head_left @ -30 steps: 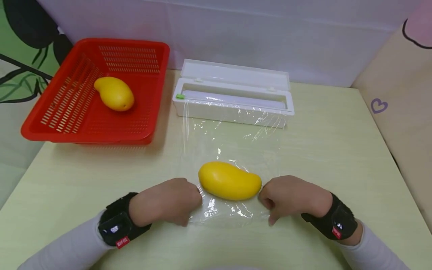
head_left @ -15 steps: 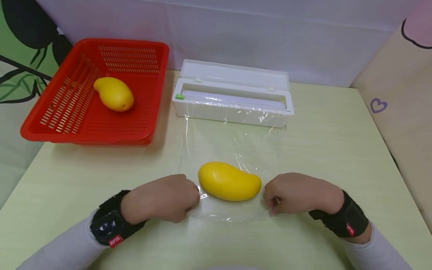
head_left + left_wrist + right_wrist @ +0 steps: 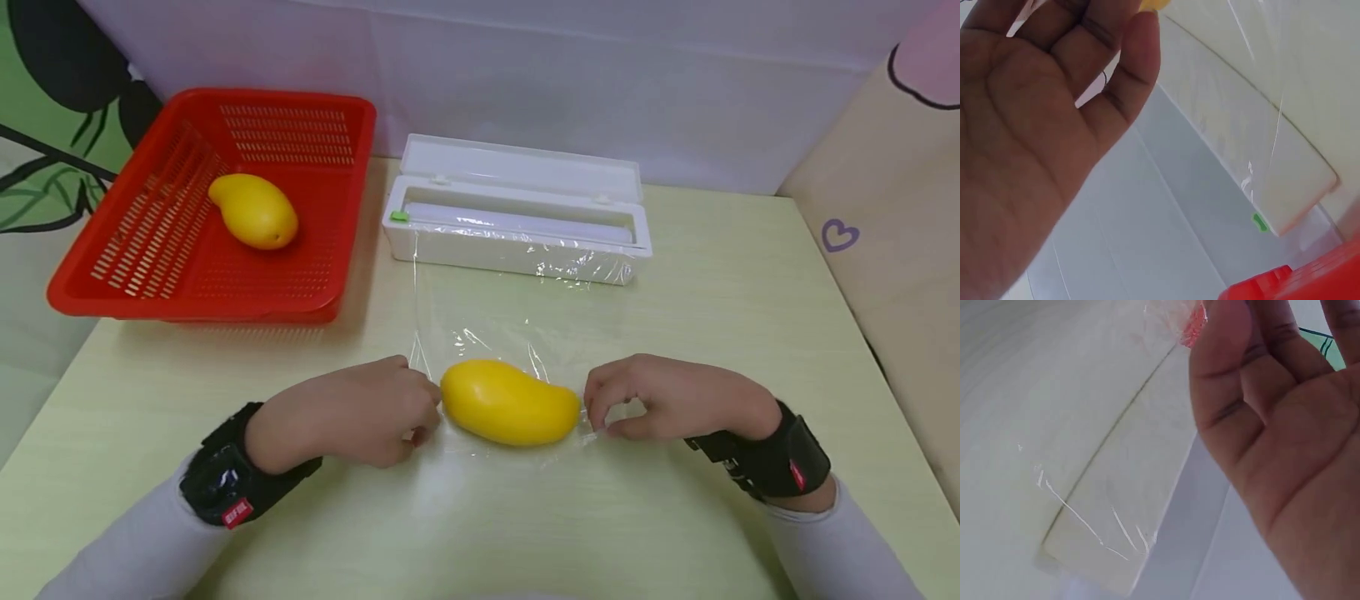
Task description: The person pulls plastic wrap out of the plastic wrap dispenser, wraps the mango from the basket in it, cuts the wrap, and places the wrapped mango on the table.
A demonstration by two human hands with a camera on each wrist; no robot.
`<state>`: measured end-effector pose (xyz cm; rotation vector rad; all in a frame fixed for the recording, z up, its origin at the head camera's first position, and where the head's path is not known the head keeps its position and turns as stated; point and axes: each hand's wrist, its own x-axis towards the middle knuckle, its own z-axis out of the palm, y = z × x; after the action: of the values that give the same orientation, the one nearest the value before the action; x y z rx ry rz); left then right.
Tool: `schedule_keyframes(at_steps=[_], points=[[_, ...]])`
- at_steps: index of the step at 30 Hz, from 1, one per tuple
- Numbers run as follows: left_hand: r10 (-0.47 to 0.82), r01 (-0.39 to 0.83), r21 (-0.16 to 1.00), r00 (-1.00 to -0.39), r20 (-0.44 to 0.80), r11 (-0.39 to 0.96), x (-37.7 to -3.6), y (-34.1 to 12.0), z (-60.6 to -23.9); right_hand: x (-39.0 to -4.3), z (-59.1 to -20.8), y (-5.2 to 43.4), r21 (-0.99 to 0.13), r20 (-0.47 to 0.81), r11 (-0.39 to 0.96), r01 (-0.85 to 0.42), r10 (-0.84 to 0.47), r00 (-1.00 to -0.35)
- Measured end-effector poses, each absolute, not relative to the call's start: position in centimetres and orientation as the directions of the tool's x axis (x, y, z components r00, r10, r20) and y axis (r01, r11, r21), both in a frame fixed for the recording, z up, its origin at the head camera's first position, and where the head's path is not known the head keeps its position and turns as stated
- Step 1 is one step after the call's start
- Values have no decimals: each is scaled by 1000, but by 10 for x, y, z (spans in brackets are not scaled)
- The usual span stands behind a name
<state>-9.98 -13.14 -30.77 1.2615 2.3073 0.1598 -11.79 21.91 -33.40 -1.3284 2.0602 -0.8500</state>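
Observation:
A yellow mango (image 3: pixel 510 403) lies on a sheet of clear cling film (image 3: pixel 517 317), which runs from a white dispenser box (image 3: pixel 517 250) toward me. Left of the mango, my left hand (image 3: pixel 352 412) pinches the film's near left corner; its fingertips come close to the fruit. On the other side my right hand (image 3: pixel 675 396) pinches the right corner between thumb and fingers. Gathered film (image 3: pixel 1163 322) shows at the right thumb tip in the right wrist view. In the left wrist view the fingertips are partly cut off at the top.
At the back left stands a red plastic basket (image 3: pixel 300 287) with a second mango (image 3: pixel 255 211) in it. The dispenser's lid (image 3: pixel 521 167) is raised, and a green slider (image 3: pixel 399 216) sits at its left end. A wall with fabric borders the table at the back.
Both hands have moved away from me, up along the mango's ends, drawing the film's near edge toward the fruit. The mango, dispenser and basket have stayed in place.

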Motion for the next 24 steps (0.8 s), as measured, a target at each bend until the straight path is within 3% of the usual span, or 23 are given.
schedule_keyframes(at_steps=[13,18,24], points=[[806,724,355,-515,-291,591,-130,-131,-300,-138,-345,219,-789,-35,296,-538,-896,-442],[852,682,517,-468,-235,517,-141,-135,-306,-145,-352,215,-840,-66,286,-460,-897,-437],[873,541,712,-439,-213,447,-154,-139,-314,-146,-359,211,-918,-170,311,-247,-870,-463]])
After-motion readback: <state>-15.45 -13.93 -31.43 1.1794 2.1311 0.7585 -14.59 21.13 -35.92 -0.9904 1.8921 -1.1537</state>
